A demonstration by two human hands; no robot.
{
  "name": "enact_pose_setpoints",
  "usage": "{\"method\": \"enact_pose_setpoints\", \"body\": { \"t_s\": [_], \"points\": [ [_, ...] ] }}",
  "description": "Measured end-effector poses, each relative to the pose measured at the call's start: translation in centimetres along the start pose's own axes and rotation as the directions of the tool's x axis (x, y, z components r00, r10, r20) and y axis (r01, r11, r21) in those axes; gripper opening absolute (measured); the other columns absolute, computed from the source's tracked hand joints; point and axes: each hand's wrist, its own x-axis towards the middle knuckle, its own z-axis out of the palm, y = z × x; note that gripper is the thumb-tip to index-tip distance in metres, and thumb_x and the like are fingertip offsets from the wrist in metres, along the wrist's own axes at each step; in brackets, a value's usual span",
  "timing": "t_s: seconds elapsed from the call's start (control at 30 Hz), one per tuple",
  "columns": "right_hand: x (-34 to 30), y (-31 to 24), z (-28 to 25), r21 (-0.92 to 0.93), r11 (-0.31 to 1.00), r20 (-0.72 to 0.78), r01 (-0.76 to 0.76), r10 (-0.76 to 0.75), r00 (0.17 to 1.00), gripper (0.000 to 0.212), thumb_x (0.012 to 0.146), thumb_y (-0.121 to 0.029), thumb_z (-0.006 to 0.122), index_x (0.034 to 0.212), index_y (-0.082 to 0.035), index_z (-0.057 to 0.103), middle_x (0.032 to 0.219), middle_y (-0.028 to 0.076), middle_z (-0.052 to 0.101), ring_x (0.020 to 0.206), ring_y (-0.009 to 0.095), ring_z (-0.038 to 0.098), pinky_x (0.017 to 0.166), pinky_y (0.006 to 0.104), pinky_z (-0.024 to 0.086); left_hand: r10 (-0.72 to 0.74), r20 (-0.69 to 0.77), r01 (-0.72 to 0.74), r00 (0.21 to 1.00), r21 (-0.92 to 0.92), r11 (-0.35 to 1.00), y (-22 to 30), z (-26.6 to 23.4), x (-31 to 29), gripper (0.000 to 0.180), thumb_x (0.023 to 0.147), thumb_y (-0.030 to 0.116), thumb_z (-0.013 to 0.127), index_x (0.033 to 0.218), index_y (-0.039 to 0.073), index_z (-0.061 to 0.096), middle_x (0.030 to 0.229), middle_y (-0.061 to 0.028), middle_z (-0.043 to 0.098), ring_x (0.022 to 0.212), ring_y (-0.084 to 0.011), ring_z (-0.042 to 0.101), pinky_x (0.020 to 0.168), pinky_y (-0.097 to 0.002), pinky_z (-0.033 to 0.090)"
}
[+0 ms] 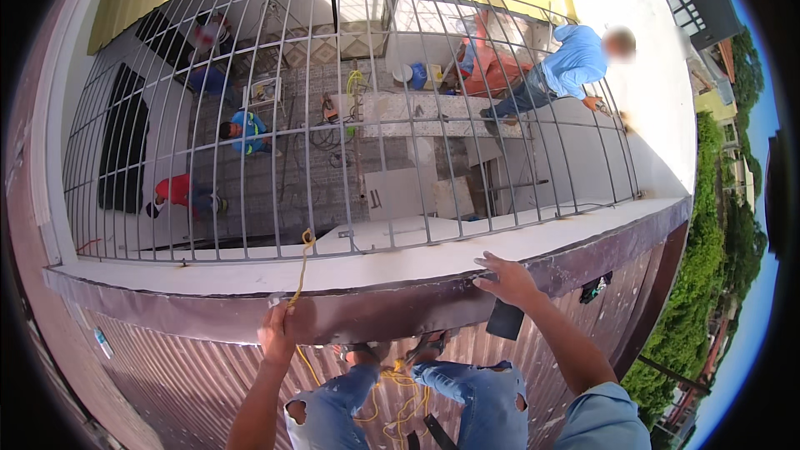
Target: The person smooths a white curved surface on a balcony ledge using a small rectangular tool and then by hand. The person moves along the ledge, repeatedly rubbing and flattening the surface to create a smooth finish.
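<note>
My left hand [276,335] is at the brown metal flashing [392,308], its fingers curled beside a yellow rope [302,271]. A small pale thing shows at its fingertips, too unclear to name. The rope is looped on the grille and runs down past this hand to a loose heap between my feet. My right hand [508,283] rests over the flashing's upper edge, fingers apart and reaching toward the white ledge [433,243]. Just below its palm is a dark flat rectangular piece [505,320]; whether the hand touches it is unclear.
Corrugated brown roofing [200,375] lies under my feet. Beyond the ledge, a metal bar grille [379,133] spans a deep room with several people, tools and boards below. At the far right a person in blue [575,62] is on the grille. A dark crumpled item [596,287] lies right.
</note>
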Motion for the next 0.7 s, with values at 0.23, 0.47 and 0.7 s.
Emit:
{"method": "enact_pose_setpoints", "body": {
  "t_s": [0.23, 0.47, 0.7],
  "points": [
    [-9.2, -31.7, 1.0, 0.302, 0.723, 0.13, 0.621, -0.677, 0.725, 0.044, 0.1, -0.031, 0.065, 0.137, -0.01, 0.059, 0.141, 0.016, 0.061, 0.107, 0.035, 0.07, 0.087, 0.0412, 0.059, 0.168, 0.208, -0.082, 0.964, -0.366, 0.927, 11.2, -17.6, -12.6, 0.028, 0.093, 0.007, 0.071, 0.121, 0.006, 0.069, 0.088, -0.0112, 0.068, 0.073, -0.0216, 0.067, 0.07, -0.0341, 0.054],
    [-16.9, -32.0, -16.5, 0.974, 0.224, 0.068, 0.025, -0.397, 0.915, 0.043, 0.115, -0.024, 0.032, 0.108, 0.002, 0.065, 0.097, 0.026, 0.075, 0.045, 0.008, 0.054, 0.042, 0.0208, 0.043, -0.351, 0.291, 0.442, 0.89, -0.362, 0.821, -0.3, -17.6, -25.4, 0.027, 0.091, 0.016, 0.075, 0.117, 0.007, 0.071, 0.096, -0.0127, 0.074, 0.092, -0.0282, 0.072, 0.088, -0.0401, 0.055],
    [-23.1, -24.4, -35.0, 0.925, -0.127, -0.358, 0.359, 0.032, 0.933, 0.053, 0.116, -0.037, 0.026, 0.154, -0.002, 0.038, 0.15, 0.031, 0.049, 0.034, 0.005, 0.043, 0.029, 0.018, 0.04, -0.525, 0.417, 0.647, 0.742, -0.242, 0.723, -9.8, -14.6, -39.9, 0.03, 0.099, 0.032, 0.066, 0.121, 0.011, 0.069, 0.109, -0.0191, 0.074, 0.105, -0.0369, 0.071, 0.088, -0.0471, 0.053]
  ]
}}
